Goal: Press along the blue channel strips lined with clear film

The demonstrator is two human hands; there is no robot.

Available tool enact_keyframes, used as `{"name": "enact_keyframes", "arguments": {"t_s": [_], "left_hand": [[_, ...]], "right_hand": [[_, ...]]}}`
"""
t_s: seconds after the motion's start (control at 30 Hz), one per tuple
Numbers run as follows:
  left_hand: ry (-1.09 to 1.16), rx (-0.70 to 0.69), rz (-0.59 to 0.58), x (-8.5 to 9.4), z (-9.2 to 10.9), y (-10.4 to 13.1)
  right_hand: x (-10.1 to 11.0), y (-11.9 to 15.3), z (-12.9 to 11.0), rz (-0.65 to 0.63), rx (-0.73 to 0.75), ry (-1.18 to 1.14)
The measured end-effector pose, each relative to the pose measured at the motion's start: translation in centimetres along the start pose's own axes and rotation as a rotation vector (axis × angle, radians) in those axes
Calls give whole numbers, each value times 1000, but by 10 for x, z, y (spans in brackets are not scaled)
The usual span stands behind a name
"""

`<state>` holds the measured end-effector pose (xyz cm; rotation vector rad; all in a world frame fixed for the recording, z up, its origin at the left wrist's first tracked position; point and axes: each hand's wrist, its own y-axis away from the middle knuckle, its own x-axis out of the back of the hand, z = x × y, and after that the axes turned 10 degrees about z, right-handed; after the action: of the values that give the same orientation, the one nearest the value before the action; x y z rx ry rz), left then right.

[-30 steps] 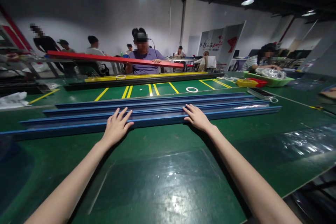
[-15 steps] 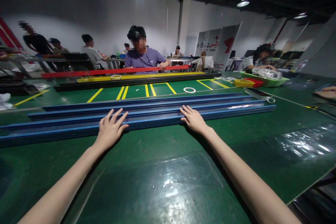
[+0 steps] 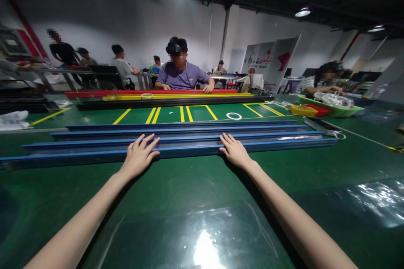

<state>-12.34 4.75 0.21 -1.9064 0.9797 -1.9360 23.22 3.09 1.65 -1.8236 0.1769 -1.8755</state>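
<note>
My left hand (image 3: 139, 156) lies on the long blue channel strips (image 3: 189, 151), its fingers spread over the near ones left of the middle. On the same strips, farther right, rests my right hand (image 3: 235, 151), fingers apart and stretched forward. Neither hand is wrapped around anything. The blue strips run side by side across the green table (image 3: 186, 185), their left ends staggered. A glossy clear film (image 3: 164, 235) lies on the table between my forearms.
Across the table, a person in a purple shirt (image 3: 184, 76) has hands at a red strip (image 3: 126, 93), beside yellow (image 3: 189, 96) and black (image 3: 173, 103) strips. A white ring (image 3: 234, 116) lies beyond the blue strips. Yellow (image 3: 303, 110) and green (image 3: 342, 110) trays stand right.
The view has shifted, and the blue strips now look more level. Both my hands remain on them. Across the table, the red strip's raised left part has come down beside the yellow one.
</note>
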Motion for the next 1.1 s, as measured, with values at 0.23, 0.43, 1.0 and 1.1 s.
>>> {"name": "enact_keyframes", "arguments": {"t_s": [0.23, 0.43, 1.0, 1.1], "left_hand": [[-4, 18, -83, -5, -8, -11], [47, 74, -322, 0, -12, -18], [126, -47, -239, -46, 45, -134], [111, -34, -248, -56, 52, -132]], "right_hand": [[-8, -9, -3, 7, -40, -30], [-8, -9, -1, 4, -24, -64], [2, -98, 51, -76, -66, -69], [-12, -110, 52, -84, -85, -98]]}}
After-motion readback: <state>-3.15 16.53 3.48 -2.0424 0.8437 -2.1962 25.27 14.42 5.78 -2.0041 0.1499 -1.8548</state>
